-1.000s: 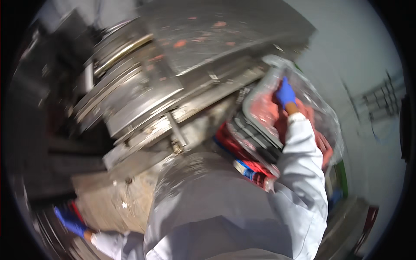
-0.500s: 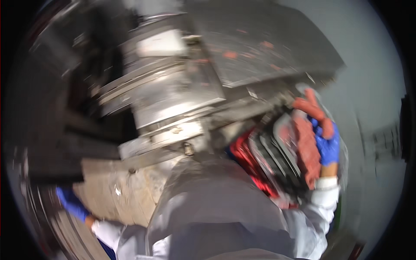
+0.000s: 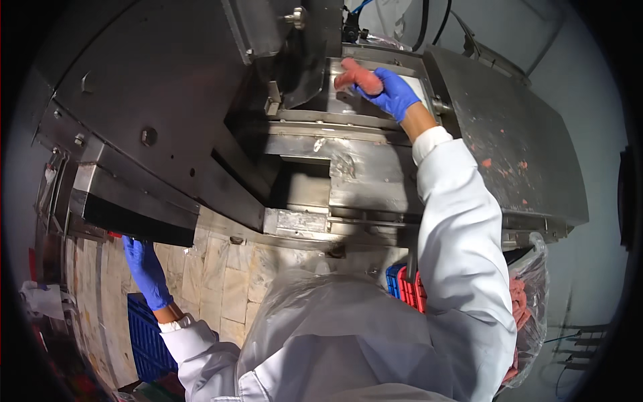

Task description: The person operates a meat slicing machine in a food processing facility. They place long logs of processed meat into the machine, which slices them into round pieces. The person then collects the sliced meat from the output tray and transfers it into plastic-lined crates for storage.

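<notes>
In my right hand (image 3: 390, 94) is an elongated piece of pink, meat-like material (image 3: 358, 76), gripped over the metal opening (image 3: 372, 107) at the top centre of the machine. My left hand (image 3: 144, 268) is at the lower left, raised against the underside of a dark-edged steel housing (image 3: 140, 194); its fingertips are hidden there, so its grip cannot be made out.
A steel cover with pink scraps (image 3: 509, 154) is on the right. Below it are red (image 3: 415, 291) and blue (image 3: 395, 281) crates and a clear bag of pink material (image 3: 521, 301). Another blue crate (image 3: 147, 335) stands on the tiled floor (image 3: 234, 281) at lower left.
My right hand has gone from the bagged material at the right up over the machine, carrying a pink piece. The view has swung toward the machine; my left hand stays low at the left.
</notes>
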Action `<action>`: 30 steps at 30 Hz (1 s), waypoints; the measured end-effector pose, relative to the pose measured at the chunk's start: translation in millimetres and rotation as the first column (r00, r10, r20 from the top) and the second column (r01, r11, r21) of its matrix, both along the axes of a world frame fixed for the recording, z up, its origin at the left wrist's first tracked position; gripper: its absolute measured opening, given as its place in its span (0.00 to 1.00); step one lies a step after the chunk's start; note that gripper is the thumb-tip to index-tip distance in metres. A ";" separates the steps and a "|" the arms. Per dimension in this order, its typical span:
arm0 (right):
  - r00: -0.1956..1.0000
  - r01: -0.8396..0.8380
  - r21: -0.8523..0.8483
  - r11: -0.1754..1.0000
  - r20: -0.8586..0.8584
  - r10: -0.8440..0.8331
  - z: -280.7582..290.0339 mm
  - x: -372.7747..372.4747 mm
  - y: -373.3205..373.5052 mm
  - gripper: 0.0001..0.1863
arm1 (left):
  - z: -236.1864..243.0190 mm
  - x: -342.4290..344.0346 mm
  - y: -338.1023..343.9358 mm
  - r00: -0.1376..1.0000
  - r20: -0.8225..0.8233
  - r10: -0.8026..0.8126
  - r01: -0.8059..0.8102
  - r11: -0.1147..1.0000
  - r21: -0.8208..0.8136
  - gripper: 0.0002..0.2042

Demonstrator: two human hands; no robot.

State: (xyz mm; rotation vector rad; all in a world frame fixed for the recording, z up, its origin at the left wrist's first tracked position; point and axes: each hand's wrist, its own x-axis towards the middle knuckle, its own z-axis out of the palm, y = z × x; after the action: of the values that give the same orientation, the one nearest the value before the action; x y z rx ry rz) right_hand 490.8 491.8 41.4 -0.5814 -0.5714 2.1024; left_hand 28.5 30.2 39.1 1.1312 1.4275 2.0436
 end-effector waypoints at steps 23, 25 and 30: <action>0.585 -0.168 0.662 0.730 0.664 -0.467 49.7 -24.0 -310.8 0.19 | 32.5 10.7 7.9 0.961 -0.265 0.086 -0.106 0.993 -0.061 0.27; 0.573 -0.173 0.572 0.802 0.720 -0.390 28.8 -25.1 -352.1 0.18 | 43.8 11.1 6.3 0.952 -0.298 0.075 -0.086 0.996 -0.023 0.25; 0.519 -0.125 0.419 0.899 0.800 -0.301 -7.5 -57.7 -433.4 0.18 | 36.7 -8.9 8.6 0.898 -0.432 0.086 -0.090 0.996 0.011 0.25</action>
State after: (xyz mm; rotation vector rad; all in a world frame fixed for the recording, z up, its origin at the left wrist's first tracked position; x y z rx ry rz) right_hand 433.0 58.4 33.9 -1.3643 -1.4904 1.3628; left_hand 19.6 38.8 75.8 1.6198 1.7154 1.9157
